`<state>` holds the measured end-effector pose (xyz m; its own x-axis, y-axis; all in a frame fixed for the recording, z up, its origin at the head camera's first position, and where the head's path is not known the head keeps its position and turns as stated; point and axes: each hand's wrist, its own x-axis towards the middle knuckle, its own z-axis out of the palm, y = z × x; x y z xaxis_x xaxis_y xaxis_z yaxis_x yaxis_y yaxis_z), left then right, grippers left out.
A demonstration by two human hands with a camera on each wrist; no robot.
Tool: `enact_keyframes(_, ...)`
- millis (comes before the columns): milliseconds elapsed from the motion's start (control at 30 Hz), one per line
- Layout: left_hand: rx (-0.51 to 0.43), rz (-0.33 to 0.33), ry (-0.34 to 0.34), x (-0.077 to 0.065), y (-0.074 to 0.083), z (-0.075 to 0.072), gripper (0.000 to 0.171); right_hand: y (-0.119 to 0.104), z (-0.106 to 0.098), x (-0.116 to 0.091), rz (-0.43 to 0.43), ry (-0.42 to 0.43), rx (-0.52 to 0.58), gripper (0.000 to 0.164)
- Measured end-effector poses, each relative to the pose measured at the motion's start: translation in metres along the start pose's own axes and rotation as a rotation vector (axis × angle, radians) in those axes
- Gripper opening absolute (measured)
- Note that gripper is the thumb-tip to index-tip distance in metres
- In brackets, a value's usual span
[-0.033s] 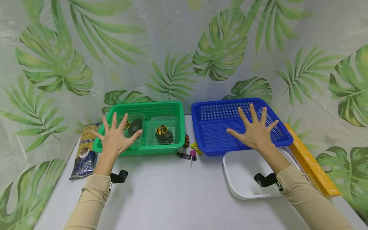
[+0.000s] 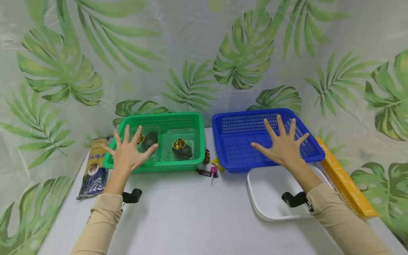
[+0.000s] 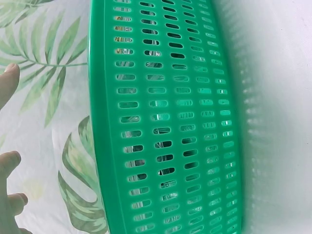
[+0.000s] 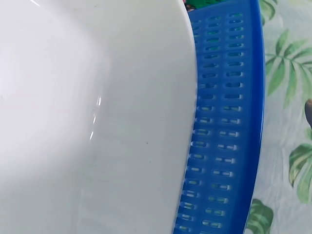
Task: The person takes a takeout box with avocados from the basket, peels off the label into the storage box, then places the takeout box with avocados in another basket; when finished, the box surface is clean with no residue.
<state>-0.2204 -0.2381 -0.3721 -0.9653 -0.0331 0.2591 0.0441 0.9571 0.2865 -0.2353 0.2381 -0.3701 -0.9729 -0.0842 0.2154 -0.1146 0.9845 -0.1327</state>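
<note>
My left hand [image 2: 127, 154] is held with fingers spread over the left part of a green basket [image 2: 200, 141]. Inside that basket are two clear plastic boxes, each with a dark, rounded item; the right box [image 2: 170, 136] bears a black and yellow sticker, and the left box [image 2: 154, 130] is partly covered by the hand. Over the blue basket [image 2: 234, 145], my right hand [image 2: 285, 147] is likewise spread, holding nothing. In the left wrist view, fingertips [image 3: 9, 163] show beside the green basket's slotted wall [image 3: 165, 117].
A white tub [image 2: 271, 193] stands in front of the blue basket. Along the right edge lies a long orange box [image 2: 345, 177]. Several wrapped candies, one a purple lollipop [image 2: 214, 171], sit between the baskets. A yellow and blue packet [image 2: 94, 168] lies far left. Leaf-patterned cloth [image 2: 191, 53] hangs behind.
</note>
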Motion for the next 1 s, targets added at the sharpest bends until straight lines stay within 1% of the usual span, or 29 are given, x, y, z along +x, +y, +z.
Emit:
enact_keyframes(333,0.007,-0.007,-0.029,0.000,-0.003,-0.002,0.090,-0.004,-0.001,-0.003,0.007,-0.018,0.028,0.097)
enact_keyframes(433,0.027,-0.021,-0.053,0.000,-0.007,-0.003,0.090,-0.005,-0.002,-0.003,0.004,-0.023,0.044,0.097)
enact_keyframes(567,0.029,-0.040,-0.088,0.000,-0.012,-0.006,0.090,-0.008,-0.002,-0.003,-0.012,-0.023,0.078,0.097)
enact_keyframes(633,0.030,-0.044,-0.090,0.001,-0.016,-0.007,0.089,-0.012,-0.002,-0.002,-0.024,-0.017,0.102,0.096)
enact_keyframes(667,0.037,-0.044,-0.081,0.001,-0.018,-0.008,0.087,-0.014,-0.002,-0.001,-0.033,-0.014,0.119,0.094)
enact_keyframes(767,0.059,-0.062,-0.045,0.003,-0.027,-0.009,0.078,-0.023,-0.002,0.002,-0.073,-0.012,0.190,0.090)
enact_keyframes(867,0.051,-0.080,0.010,0.007,-0.041,-0.010,0.065,-0.037,-0.003,0.008,-0.125,-0.032,0.289,0.086)
enact_keyframes(933,0.015,-0.096,0.013,0.010,-0.053,-0.010,0.061,-0.047,-0.004,0.013,-0.160,-0.060,0.355,0.085)
enact_keyframes(1000,-0.042,-0.103,-0.011,0.013,-0.065,-0.009,0.061,-0.060,-0.005,0.019,-0.190,-0.091,0.421,0.083)
